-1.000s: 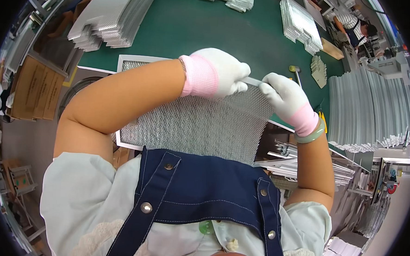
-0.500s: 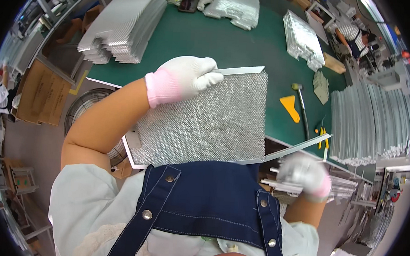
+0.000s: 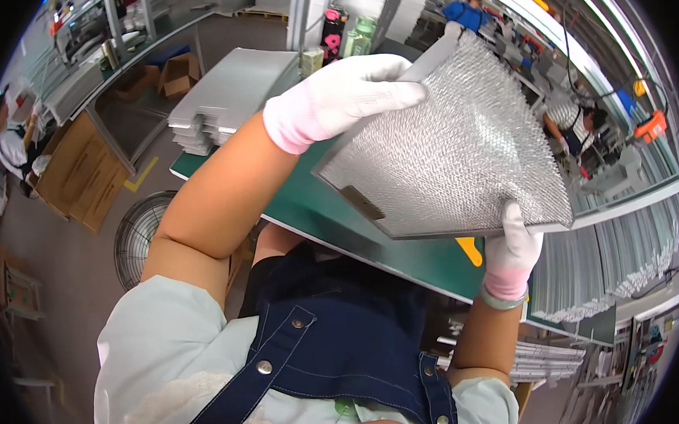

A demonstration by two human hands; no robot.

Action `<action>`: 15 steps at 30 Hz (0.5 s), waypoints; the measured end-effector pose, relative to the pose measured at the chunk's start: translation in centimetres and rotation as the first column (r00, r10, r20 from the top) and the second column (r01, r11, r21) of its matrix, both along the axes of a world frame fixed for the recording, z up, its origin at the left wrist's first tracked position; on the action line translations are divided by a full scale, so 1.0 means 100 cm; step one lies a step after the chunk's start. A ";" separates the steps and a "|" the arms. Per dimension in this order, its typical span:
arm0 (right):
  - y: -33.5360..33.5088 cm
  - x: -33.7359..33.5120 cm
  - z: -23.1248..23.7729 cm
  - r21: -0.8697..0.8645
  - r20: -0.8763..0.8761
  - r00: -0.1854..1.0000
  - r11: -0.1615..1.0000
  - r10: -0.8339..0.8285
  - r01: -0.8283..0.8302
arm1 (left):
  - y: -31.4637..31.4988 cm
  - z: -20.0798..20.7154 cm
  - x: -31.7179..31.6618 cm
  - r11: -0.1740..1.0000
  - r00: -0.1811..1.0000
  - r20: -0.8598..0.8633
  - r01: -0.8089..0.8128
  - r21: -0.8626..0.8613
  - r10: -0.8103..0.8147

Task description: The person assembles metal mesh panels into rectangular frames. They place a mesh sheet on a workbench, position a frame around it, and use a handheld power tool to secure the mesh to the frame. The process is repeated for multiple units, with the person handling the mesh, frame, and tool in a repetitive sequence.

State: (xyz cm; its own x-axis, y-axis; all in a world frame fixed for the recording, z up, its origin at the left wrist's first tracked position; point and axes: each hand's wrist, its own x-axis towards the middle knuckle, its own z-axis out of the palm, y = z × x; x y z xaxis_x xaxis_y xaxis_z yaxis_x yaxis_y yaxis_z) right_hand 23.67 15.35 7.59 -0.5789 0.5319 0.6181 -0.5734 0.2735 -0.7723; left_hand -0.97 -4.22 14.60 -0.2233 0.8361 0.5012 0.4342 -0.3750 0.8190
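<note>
A silvery metal mesh filter panel (image 3: 450, 156) is raised and tilted above the green table. It has metal frame strips along its edges, and a small rectangular notch shows near its lower left corner. My left hand (image 3: 353, 94), in a white glove with a pink cuff, grips the upper left edge at a frame strip (image 3: 432, 59). At the lower right edge, my gloved right hand (image 3: 513, 248) pinches the panel, thumb over the mesh; its other fingers are mostly hidden behind. A long metal strip (image 3: 632, 198) juts out rightward from the panel's right corner.
On the green table (image 3: 302, 198) stands a stack of mesh panels (image 3: 234, 91) at left. Many metal strips (image 3: 613, 257) lie at right. A yellow scraper (image 3: 472, 251) shows under the panel. A round fan (image 3: 142, 236) stands at the left; a co-worker (image 3: 574, 124) is far right.
The panel has been lifted off the table edge and tilted up. My right hand has moved from below the loose strip up onto the panel's lower right edge. The view has tipped upward.
</note>
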 end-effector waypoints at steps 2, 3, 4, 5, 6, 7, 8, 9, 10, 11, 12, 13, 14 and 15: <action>0.023 -0.007 0.006 0.044 0.093 0.992 0.995 0.084 -0.088 | 0.003 0.001 -0.002 0.988 0.988 0.004 0.155 0.009 -0.155; 0.034 -0.008 0.008 0.049 0.115 0.982 0.987 0.149 -0.155 | 0.007 -0.007 -0.003 0.993 0.993 -0.014 0.114 -0.014 -0.114; 0.041 -0.010 0.010 0.053 0.137 0.968 0.974 0.210 -0.219 | 0.016 -0.021 -0.005 0.997 0.997 -0.033 0.075 -0.035 -0.076; 0.035 -0.020 0.015 -0.009 0.262 0.964 0.999 -0.033 0.036 | 0.023 -0.035 -0.010 0.998 0.998 -0.052 0.019 -0.065 -0.023; 0.036 -0.022 0.016 -0.020 0.237 0.971 1.000 0.018 -0.014 | 0.028 -0.036 -0.011 0.996 0.997 -0.082 -0.017 -0.090 0.009; 0.038 -0.023 0.015 -0.028 0.211 0.975 0.998 0.068 -0.063 | 0.028 -0.040 -0.005 0.994 0.990 0.093 0.108 0.009 -0.108; 0.037 -0.021 0.010 -0.047 0.185 0.976 0.993 0.117 -0.111 | 0.026 -0.042 -0.006 0.988 0.972 0.183 0.154 -0.017 -0.148; 0.039 -0.020 0.006 -0.093 0.155 0.958 0.969 0.242 -0.230 | 0.023 -0.045 -0.008 0.979 0.944 0.273 0.201 -0.039 -0.183; 0.040 -0.024 0.004 -0.074 0.183 0.971 0.987 0.156 -0.144 | 0.022 -0.048 -0.010 0.967 0.908 0.361 0.248 -0.056 -0.212; 0.037 -0.029 0.005 -0.055 0.221 0.973 0.997 0.063 -0.052 | 0.034 -0.053 -0.001 0.968 0.883 0.397 0.237 0.081 -0.249; 0.036 -0.031 0.005 -0.031 0.257 0.966 0.999 -0.029 0.038 | 0.032 -0.056 0.002 0.957 0.846 0.452 0.275 0.086 -0.284; 0.049 -0.028 -0.006 -0.066 0.246 0.967 0.997 0.064 -0.049 | 0.028 -0.059 0.003 0.945 0.804 0.504 0.312 0.094 -0.315; 0.047 -0.031 -0.004 -0.059 0.249 0.968 0.998 0.037 -0.023 | 0.028 -0.058 0.002 0.933 0.762 0.549 0.342 0.109 -0.343; 0.041 -0.034 0.000 -0.052 0.250 0.968 0.999 0.010 0.003 | 0.031 -0.060 -0.002 0.933 0.773 0.531 0.344 0.106 -0.346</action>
State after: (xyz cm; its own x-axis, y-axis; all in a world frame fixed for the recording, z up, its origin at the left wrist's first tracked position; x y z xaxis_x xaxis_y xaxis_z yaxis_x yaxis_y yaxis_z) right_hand 20.25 19.48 7.58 -0.7138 0.5566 0.4251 -0.3608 0.2279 -0.9044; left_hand -1.22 -1.11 8.57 -0.1516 0.9078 0.3910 -0.2294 -0.4171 0.8795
